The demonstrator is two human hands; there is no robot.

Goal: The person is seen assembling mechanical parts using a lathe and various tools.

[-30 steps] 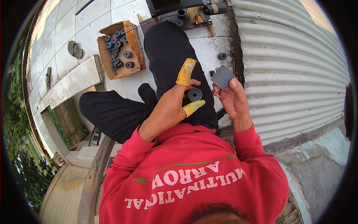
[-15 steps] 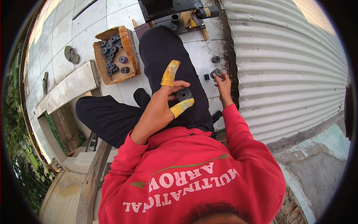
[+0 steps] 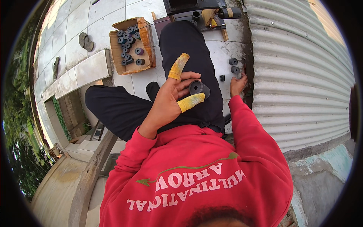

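My left hand (image 3: 164, 100) is closed around a dark grey cylinder with a central hole (image 3: 196, 87), held above my right thigh. Yellow, stained covers wrap its thumb (image 3: 191, 102) and its raised index finger (image 3: 179, 66). By the dark gap along the floor's right edge, my right hand (image 3: 237, 85) has its fingers pinched together near a thin reddish-brown strip; whether they grip it I cannot make out. Just beyond those fingers stands a grey holed cylinder (image 3: 235, 70), with another one (image 3: 233, 61) behind it. A small black piece (image 3: 222, 78) lies to the left.
A torn cardboard box (image 3: 151, 56) with several similar cylinders sits at the left of my knee. A dark machine-like frame (image 3: 196, 6) with a black cylindrical part (image 3: 230, 13) stands ahead. Corrugated metal sheeting (image 3: 298, 75) borders the right. Sandals (image 3: 86, 42) lie on the tiles.
My right hand has let go of the grey cylinder, now standing near the other one, and moved to the floor's right edge. My left hand still holds its cylinder. The whole view has shifted slightly.
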